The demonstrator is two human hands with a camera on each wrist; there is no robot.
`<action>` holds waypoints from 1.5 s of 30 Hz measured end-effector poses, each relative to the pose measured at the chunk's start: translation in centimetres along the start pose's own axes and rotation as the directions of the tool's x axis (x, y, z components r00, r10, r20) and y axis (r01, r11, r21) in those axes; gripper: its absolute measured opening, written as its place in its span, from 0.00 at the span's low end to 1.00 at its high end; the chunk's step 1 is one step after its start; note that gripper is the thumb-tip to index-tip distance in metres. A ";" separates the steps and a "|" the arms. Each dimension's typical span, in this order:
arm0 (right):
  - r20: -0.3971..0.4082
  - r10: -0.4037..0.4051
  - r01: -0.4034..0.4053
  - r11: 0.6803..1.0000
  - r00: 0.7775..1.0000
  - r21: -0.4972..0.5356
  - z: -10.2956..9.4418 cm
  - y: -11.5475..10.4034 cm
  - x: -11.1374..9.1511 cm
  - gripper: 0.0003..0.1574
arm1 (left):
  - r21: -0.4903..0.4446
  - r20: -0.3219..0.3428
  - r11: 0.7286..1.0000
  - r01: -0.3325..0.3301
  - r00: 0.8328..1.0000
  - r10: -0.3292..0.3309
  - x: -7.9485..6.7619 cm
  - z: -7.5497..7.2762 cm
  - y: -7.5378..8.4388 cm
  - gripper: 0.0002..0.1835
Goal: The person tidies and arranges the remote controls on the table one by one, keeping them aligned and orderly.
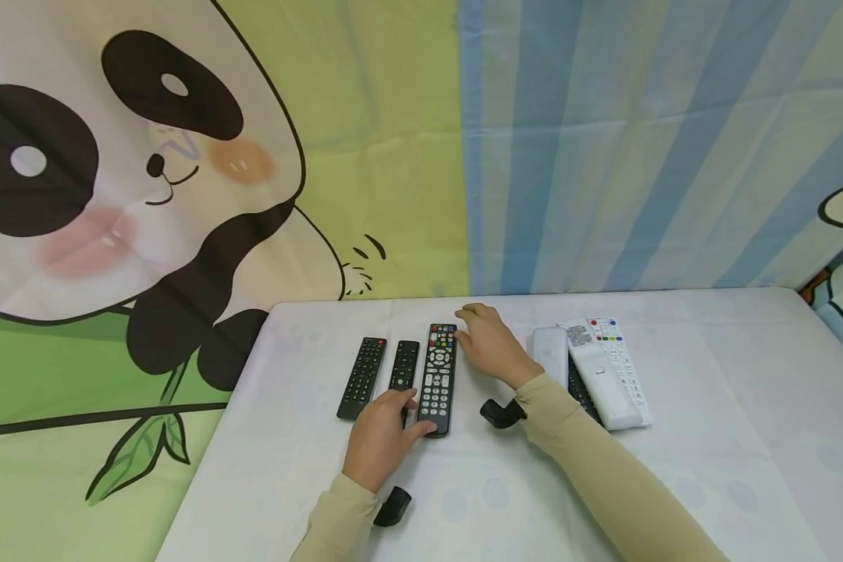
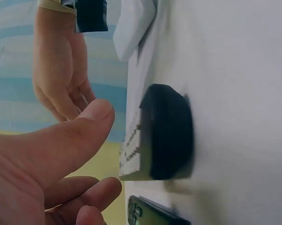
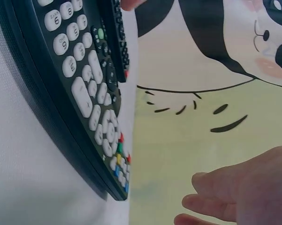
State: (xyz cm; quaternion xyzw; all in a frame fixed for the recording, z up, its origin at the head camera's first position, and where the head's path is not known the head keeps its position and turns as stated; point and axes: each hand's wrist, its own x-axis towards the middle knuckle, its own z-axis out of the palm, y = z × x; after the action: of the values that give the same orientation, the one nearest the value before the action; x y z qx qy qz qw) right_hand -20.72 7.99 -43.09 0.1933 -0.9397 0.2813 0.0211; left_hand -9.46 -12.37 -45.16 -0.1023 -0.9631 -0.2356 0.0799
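Observation:
A large black remote control (image 1: 438,382) with pale and coloured buttons lies lengthwise on the white table. My left hand (image 1: 379,439) is at its near end, thumb and fingers apart; the left wrist view shows the thumb (image 2: 97,111) beside the remote's end (image 2: 171,133). My right hand (image 1: 490,343) hovers by its far right corner, with bent, loose fingers and nothing in them. The right wrist view shows a gap between that hand (image 3: 248,190) and the remote (image 3: 75,84). A slimmer black remote (image 1: 403,365) lies to the left, partly hidden by the left hand.
Another black remote (image 1: 362,378) lies farthest left. Right of the right hand is an overlapping pile of white remotes (image 1: 607,386) with a black one (image 1: 581,388) partly covered. A curtain (image 1: 393,156) with a panda print hangs behind the table (image 1: 730,406). Black wrist mounts (image 1: 502,414) jut from both sleeves.

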 end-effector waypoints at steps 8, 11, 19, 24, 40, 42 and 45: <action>-0.053 0.022 -0.020 0.999 0.998 0.042 -1.2 0.6 -2.0 0.26 | -0.011 -0.007 1.000 -0.019 1.000 0.019 1.1 -0.1 1.4 0.30; -0.070 0.036 -0.032 0.998 0.997 0.060 -1.6 1.0 -2.5 0.27 | -0.015 -0.006 0.999 -0.036 0.999 0.036 1.4 0.1 2.0 0.30; -0.073 0.052 -0.044 0.994 0.996 0.100 -2.8 1.8 -3.7 0.28 | -0.031 -0.011 0.995 -0.093 0.996 0.093 2.2 0.6 3.3 0.30; -0.098 0.052 -0.041 0.993 0.994 0.112 -3.6 2.1 -4.3 0.27 | -0.029 -0.023 0.992 -0.125 0.992 0.125 2.7 0.9 4.3 0.30; -0.103 0.102 -0.092 0.990 0.989 0.104 -5.4 4.3 -5.5 0.27 | -0.016 0.035 0.984 -0.179 0.983 0.179 4.5 3.3 8.4 0.33; -0.104 0.116 -0.107 0.990 0.988 0.089 -5.6 4.6 -5.6 0.27 | -0.012 0.039 0.984 -0.179 0.983 0.179 4.7 3.8 8.7 0.33; -0.105 0.136 -0.129 0.989 0.985 0.071 -5.8 5.0 -5.7 0.28 | -0.015 0.053 0.983 -0.181 0.982 0.182 5.0 4.3 9.2 0.33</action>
State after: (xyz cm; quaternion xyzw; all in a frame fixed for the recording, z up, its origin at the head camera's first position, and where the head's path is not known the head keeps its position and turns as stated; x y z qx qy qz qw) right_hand -17.75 16.90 -41.69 0.1155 -0.9384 0.3222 0.0476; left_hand -12.57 -1.56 -43.93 -0.1964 -0.9505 -0.2291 0.0745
